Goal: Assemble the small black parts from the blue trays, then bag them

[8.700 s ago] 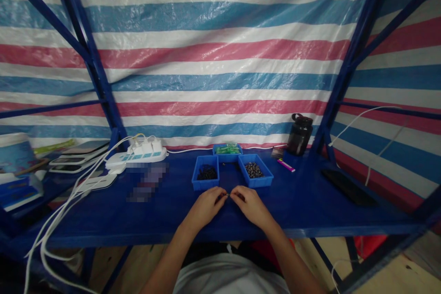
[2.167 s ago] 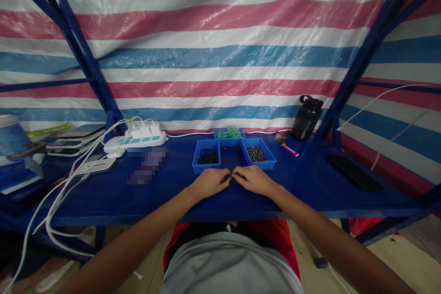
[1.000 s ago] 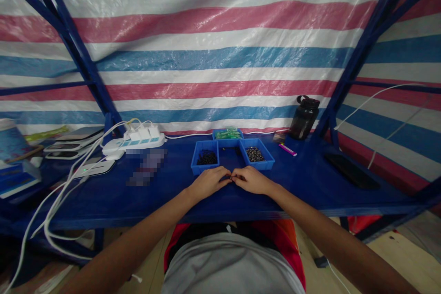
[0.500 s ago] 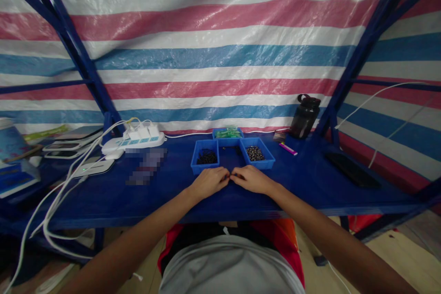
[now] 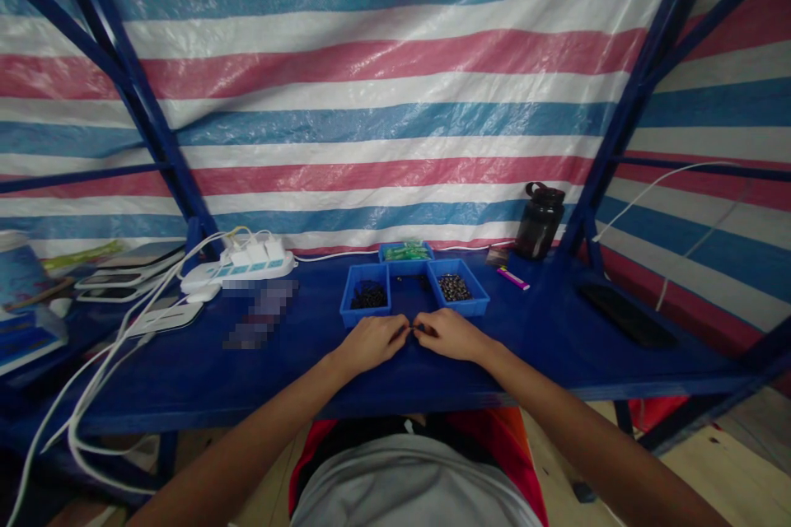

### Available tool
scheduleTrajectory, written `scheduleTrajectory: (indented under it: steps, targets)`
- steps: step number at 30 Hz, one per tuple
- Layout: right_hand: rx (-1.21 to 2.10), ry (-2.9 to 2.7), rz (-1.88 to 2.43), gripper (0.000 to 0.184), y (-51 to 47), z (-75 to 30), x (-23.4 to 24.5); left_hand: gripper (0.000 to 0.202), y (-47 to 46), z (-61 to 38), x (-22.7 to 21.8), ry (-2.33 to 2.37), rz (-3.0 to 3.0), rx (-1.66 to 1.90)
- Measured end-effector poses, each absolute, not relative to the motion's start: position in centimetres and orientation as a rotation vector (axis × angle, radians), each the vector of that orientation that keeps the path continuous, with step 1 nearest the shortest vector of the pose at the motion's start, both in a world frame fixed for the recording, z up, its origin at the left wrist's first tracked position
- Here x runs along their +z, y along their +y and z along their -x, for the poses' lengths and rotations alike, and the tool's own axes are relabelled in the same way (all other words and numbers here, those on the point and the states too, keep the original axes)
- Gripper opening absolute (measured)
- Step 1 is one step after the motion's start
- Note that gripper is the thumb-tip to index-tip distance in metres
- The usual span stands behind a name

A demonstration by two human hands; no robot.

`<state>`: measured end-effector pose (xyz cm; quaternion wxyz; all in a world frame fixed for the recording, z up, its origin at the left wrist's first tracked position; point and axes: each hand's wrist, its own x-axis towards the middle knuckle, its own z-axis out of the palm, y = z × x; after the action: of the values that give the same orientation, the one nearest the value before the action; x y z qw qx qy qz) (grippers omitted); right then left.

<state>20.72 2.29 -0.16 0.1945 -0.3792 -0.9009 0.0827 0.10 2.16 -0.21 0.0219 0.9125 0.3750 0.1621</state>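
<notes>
Close together above the front part of the blue table, my left hand [image 5: 376, 341] and my right hand [image 5: 452, 334] meet at the fingertips. Both are closed in a pinch, and whatever lies between the fingers is too small to make out. Just beyond my left hand sits a blue bin [image 5: 344, 306] with small black parts [image 5: 369, 296]. Another blue bin [image 5: 484, 306], past my right hand, holds small metallic parts [image 5: 454, 287]. Between and behind them stands a third blue bin [image 5: 381, 252] with green-and-clear packets [image 5: 408, 251].
A white power strip [image 5: 247, 266] with plugs and cables lies at left, near stacked phones [image 5: 111, 293]. On the right are a dark bottle [image 5: 540, 222], a purple-and-white packet [image 5: 512, 278] and a black flat object [image 5: 627, 315]. Blue frame posts [image 5: 624, 123] flank the table [image 5: 531, 346].
The view has tilted up a little, so the table and its things sit lower in the picture. My hands stay together at the fingertips, with only slight finger movement.
</notes>
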Motion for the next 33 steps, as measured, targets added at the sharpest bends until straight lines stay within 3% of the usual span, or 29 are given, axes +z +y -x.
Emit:
scheduleTrajectory:
  steps: [8,33]
  targets:
    - [0.137,-2.573,1.06,0.018,2.53,-20.49,-0.74,0.012,2.06,0.07,-0.21,1.054,-2.897,0.528]
    - [0.23,-2.517,1.119,0.011,1.94,-20.33,-0.07,0.007,2.38,0.1,0.04,1.186,-2.833,0.462]
